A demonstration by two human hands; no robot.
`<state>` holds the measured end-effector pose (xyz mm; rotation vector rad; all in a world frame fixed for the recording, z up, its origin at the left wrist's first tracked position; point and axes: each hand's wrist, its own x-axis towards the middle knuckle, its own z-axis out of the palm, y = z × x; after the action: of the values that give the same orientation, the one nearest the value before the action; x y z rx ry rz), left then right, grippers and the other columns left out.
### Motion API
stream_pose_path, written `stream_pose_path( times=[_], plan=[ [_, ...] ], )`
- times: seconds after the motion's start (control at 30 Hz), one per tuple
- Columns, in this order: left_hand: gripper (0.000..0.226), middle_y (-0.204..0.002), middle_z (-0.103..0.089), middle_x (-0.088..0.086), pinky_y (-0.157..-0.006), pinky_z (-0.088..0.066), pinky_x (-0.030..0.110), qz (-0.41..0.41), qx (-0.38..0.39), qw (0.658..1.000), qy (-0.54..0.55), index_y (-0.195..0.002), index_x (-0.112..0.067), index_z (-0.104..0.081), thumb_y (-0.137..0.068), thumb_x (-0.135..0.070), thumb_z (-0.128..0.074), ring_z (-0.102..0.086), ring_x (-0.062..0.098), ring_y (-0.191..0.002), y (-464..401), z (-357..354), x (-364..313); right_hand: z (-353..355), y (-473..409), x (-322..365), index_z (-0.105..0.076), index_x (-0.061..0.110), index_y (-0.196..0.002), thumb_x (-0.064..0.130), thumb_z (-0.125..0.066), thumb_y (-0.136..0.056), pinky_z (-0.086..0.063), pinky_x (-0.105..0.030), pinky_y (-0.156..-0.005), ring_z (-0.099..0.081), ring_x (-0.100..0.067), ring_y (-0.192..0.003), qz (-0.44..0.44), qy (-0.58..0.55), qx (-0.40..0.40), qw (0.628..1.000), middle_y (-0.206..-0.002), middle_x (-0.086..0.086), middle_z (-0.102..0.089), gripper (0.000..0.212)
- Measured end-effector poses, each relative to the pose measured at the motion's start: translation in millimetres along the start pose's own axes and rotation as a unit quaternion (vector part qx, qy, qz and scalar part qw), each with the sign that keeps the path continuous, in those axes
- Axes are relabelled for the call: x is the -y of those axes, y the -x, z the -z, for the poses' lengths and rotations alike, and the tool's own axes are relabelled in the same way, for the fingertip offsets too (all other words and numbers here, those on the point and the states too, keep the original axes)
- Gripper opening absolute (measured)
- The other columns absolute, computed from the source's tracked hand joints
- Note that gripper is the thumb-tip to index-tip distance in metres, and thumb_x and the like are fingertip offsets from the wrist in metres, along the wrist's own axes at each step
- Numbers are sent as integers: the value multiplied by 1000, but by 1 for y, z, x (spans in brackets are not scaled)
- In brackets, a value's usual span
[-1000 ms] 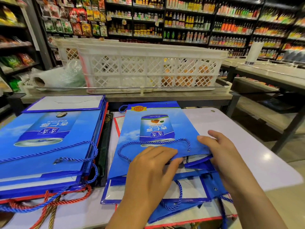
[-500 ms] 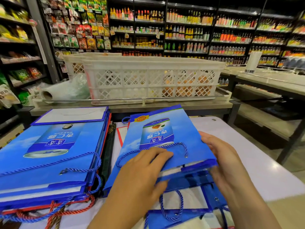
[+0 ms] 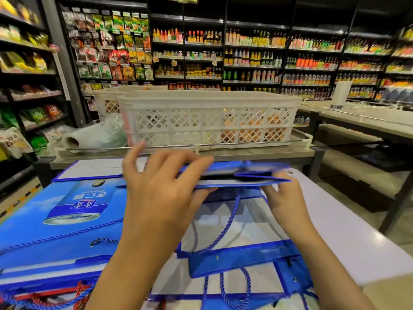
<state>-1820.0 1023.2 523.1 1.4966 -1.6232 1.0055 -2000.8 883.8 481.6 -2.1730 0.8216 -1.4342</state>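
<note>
Above the glossy white tabletop (image 3: 335, 231) hangs a flat, folded blue paper bag (image 3: 243, 178), edge-on, its twisted rope handle (image 3: 232, 217) dangling. The left hand (image 3: 156, 193) pinches one end with curled fingers; the right hand (image 3: 288, 198) grips the other.

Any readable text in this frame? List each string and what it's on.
"杏仁露": large characters on the can picture printed on the left bag stack, upside down to the camera.
Smaller print on that can: too small to read.
Held bag: edge-on, blurred, nothing readable.
Shelf goods: labels and price tags too blurred to read.
</note>
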Motion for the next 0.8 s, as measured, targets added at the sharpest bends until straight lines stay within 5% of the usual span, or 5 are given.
stream_pose_path(
  times=[0.1, 0.2, 0.37, 0.6, 0.8],
  plan=[
    [73, -139, -41, 7, -116, -10, 48, 118, -70, 988, 65, -140, -18, -41, -78, -47, -67, -35, 22, -129, 5, 3, 5, -1, -11, 11, -60, 36, -85, 9, -55, -95, -40, -6, -66, -58, 11, -77, 12, -69, -64, 995, -79, 30, -65, 29],
    [91, -149, -23, 5, -117, -15, 27, 250, -119, 936, 216, -149, -15, -21, -78, -45, -71, -19, 9, -140, 12, -3, 8, 2, -27, 18, -60, 26, -82, 0, -55, -92, -43, -13, -66, -54, 6, -71, -9, -127, -124, 984, -73, 15, -65, 28],
    [94, -155, -18, -8, -115, -20, 30, 430, -32, 835, 342, -151, -27, -12, -74, -49, -60, -19, 6, -143, 16, -27, 20, 19, -54, 34, -60, 25, -90, 3, -53, -93, -54, -22, -70, -66, -1, -82, -25, -200, -156, 967, -83, 18, -71, 23],
    [15, -74, -72, -19, -58, -46, 7, 417, 14, 769, 484, -93, -14, -60, -98, -9, -47, -63, -9, -66, 17, -32, 9, 26, -57, 35, -61, 15, -102, 8, -56, -94, -53, -21, -63, -70, -6, -78, -87, -241, -159, 954, -92, 6, -73, 12],
    [16, -71, -72, -13, -67, -52, 28, 453, -63, 760, 462, -84, -20, -61, -97, -14, -53, -64, 4, -66, 16, -34, 13, 27, -42, 20, -59, 25, -118, 20, -54, -95, -50, -16, -54, -70, -4, -80, -192, -298, -39, 934, -94, 10, -72, 24]
  ],
)
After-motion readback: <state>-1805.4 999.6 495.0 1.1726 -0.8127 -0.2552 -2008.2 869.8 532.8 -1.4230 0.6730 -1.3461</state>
